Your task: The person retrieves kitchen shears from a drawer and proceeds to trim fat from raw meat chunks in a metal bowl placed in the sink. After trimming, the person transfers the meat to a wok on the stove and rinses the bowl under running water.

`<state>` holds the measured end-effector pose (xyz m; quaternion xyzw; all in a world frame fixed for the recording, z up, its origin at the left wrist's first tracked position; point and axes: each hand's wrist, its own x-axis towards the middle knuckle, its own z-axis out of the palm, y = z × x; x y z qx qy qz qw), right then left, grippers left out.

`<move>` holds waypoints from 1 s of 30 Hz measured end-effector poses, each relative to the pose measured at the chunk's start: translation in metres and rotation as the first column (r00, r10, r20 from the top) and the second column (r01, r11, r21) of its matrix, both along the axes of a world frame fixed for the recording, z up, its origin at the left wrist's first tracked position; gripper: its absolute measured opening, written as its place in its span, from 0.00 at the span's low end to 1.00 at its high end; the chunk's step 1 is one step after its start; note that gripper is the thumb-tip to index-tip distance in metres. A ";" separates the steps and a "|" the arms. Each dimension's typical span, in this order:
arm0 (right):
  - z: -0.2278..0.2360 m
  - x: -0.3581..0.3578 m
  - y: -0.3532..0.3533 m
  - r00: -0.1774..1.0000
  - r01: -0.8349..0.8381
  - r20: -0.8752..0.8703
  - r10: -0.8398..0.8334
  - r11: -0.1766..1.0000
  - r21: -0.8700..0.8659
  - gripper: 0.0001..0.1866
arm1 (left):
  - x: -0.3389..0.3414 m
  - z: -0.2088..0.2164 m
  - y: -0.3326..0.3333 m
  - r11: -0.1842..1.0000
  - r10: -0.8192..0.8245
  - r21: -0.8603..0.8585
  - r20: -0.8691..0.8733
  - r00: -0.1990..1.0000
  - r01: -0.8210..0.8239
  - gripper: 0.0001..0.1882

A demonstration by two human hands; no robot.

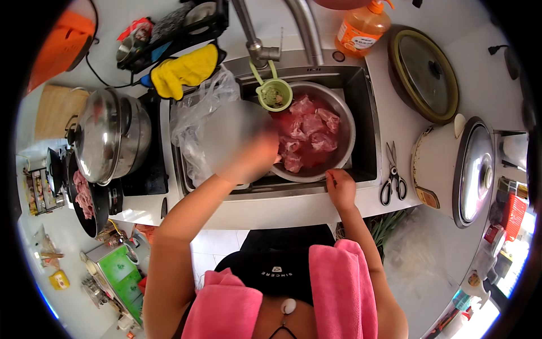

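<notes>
A round metal basin [351, 133] sits in the right part of the sink [370, 121], with several pieces of raw meat [312, 124] in reddish water. My left hand [254, 153] is at the basin's left side and smeared, so its fingers cannot be made out. Beside that hand, a greyish round blur covers part of the sink's left side; what lies there is hidden. At the front rim of the basin, my right hand [341, 189] is closed, fingers curled against the metal. A green strainer cup [275, 95] hangs from the faucet [264, 53] over the basin's back left.
Crumpled clear plastic bags [189, 130] fill the sink's left side. Scissors [393, 175] and a white cooker [451, 169] are to the right. A soap bottle [361, 31] and a lidded pot [426, 73] stand behind. Leftward are a yellow glove [183, 73] and a steamer pot [110, 135].
</notes>
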<state>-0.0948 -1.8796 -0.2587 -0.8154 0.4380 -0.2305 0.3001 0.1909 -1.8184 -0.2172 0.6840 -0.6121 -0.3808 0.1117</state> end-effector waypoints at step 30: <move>-0.140 0.101 -0.167 0.922 0.111 -0.049 -0.383 0.143 0.984 0.33 | 0.000 -0.190 -0.124 0.851 0.524 0.225 -0.290 0.801 -0.475 0.48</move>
